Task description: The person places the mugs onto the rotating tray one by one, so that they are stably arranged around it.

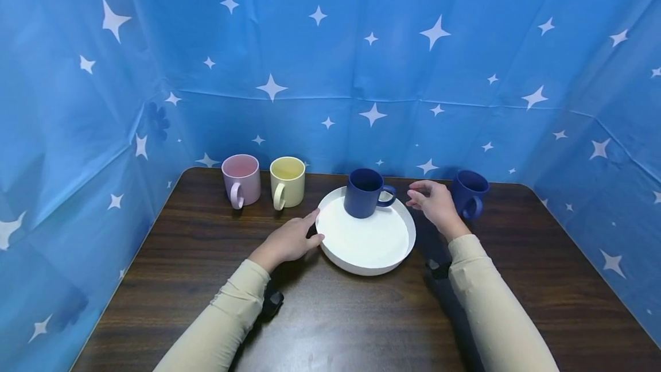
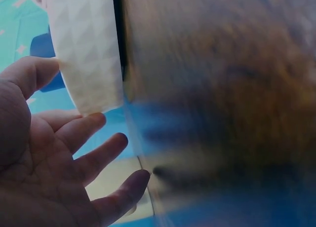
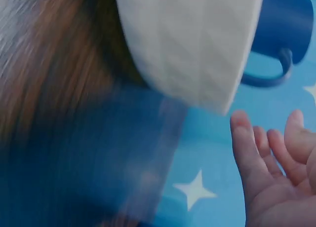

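Note:
A round white tray point(image 1: 366, 251) with a low faceted wall point(image 2: 89, 44) lies on the table. Upright near its far rim stands a dark blue mug point(image 1: 361, 195), its handle pointing right. My left hand point(image 1: 291, 239) touches the tray's left side with thumb and fingertips, the fingers spread and fairly straight. Just right of the mug's handle, my right hand point(image 1: 434, 205) hovers apart from the tray, fingers loosely bent and holding nothing. A second dark blue mug point(image 1: 469, 188) stands close beyond the right hand, partly behind it.
A pink mug point(image 1: 241, 179) and a yellow mug point(image 1: 287, 181) stand at the back left, handles toward me. The dark wooden table point(image 1: 330, 326) ends at a blue curtain point(image 1: 330, 62) with white stars, which also closes both sides.

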A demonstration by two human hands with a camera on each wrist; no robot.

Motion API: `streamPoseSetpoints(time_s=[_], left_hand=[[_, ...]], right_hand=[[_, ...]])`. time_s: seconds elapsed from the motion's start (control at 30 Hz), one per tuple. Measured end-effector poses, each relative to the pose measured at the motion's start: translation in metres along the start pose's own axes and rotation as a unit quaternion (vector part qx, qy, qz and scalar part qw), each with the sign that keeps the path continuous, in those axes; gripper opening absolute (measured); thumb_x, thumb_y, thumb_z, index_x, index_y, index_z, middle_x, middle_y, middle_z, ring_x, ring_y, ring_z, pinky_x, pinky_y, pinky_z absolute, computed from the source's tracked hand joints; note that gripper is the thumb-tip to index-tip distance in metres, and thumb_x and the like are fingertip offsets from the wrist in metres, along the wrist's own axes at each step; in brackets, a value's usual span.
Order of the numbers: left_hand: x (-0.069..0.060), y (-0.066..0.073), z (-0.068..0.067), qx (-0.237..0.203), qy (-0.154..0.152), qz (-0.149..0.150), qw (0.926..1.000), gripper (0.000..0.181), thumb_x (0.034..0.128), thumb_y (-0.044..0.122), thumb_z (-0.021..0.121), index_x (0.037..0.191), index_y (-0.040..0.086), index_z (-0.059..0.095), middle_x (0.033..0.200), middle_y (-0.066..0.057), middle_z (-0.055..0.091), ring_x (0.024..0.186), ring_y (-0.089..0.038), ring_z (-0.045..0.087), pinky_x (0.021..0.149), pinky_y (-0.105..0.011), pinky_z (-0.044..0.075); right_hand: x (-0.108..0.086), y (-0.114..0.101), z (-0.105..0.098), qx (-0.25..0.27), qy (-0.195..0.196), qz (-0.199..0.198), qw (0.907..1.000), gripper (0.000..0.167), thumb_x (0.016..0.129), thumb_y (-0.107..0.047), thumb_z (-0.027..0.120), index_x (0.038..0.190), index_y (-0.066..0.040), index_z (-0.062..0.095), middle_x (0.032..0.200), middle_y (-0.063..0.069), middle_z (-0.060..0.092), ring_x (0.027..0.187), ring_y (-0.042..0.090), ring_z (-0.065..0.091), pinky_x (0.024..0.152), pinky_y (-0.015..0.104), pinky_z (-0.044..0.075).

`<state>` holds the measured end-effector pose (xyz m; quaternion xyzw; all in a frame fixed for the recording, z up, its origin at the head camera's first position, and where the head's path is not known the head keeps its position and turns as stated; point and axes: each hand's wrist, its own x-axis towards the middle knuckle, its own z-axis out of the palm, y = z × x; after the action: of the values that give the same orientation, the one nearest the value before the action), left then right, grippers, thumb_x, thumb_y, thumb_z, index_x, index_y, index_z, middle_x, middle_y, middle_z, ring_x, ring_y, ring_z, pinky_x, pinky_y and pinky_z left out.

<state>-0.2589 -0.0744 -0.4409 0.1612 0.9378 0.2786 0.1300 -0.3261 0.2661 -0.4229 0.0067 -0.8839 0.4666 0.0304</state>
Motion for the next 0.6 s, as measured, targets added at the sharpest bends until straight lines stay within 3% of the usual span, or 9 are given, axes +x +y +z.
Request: streamPoseSetpoints(time_s=[0.13, 0.3, 0.5, 0.6], left_hand=[[0.0, -0.001, 0.0, -0.005, -0.002, 0.002, 1.0, 0.07, 0.1054, 0.035, 0.054, 0.162, 0.008, 0.023, 0.158, -0.023, 0.038, 0.146, -0.035, 0.038, 0.117, -0.053, 0.032], [0.003, -0.003, 0.002, -0.01, -0.005, 0.002, 0.9999, 0.071, 0.1052, 0.036, 0.054, 0.162, 0.008, 0.022, 0.159, -0.021, 0.037, 0.146, -0.035, 0.037, 0.118, -0.053, 0.031], [0.004, -0.007, 0.001, -0.025, 0.0, 0.012, 0.9996, 0.071, 0.1049, 0.035, 0.055, 0.161, 0.006, 0.024, 0.16, -0.019, 0.036, 0.147, -0.034, 0.037, 0.118, -0.052, 0.03], [0.006, -0.008, 0.0, -0.031, -0.001, 0.022, 0.9993, 0.07, 0.1052, 0.034, 0.055, 0.161, 0.005, 0.024, 0.161, -0.018, 0.034, 0.147, -0.033, 0.035, 0.119, -0.051, 0.029]], right_hand=[[-0.011, 0.005, -0.017, -0.036, 0.088, -0.004, 0.9955, 0.03, 0.105, -0.017, 0.057, 0.123, 0.005, 0.066, 0.11, 0.026, 0.071, 0.097, 0.038, 0.073, 0.076, 0.034, 0.06], [-0.023, 0.011, -0.039, -0.046, 0.18, 0.0, 0.9826, 0.029, 0.105, -0.017, 0.058, 0.118, 0.007, 0.069, 0.102, 0.028, 0.072, 0.086, 0.037, 0.075, 0.059, 0.012, 0.051], [-0.033, 0.021, -0.06, -0.05, 0.235, 0.035, 0.9701, 0.031, 0.104, -0.018, 0.059, 0.118, 0.009, 0.067, 0.101, 0.03, 0.071, 0.066, 0.02, 0.074, 0.053, 0.009, 0.048], [-0.036, 0.028, -0.068, -0.066, 0.259, 0.052, 0.9623, 0.032, 0.103, -0.018, 0.06, 0.118, 0.01, 0.067, 0.099, 0.029, 0.071, 0.062, 0.02, 0.073, 0.053, 0.013, 0.049]])
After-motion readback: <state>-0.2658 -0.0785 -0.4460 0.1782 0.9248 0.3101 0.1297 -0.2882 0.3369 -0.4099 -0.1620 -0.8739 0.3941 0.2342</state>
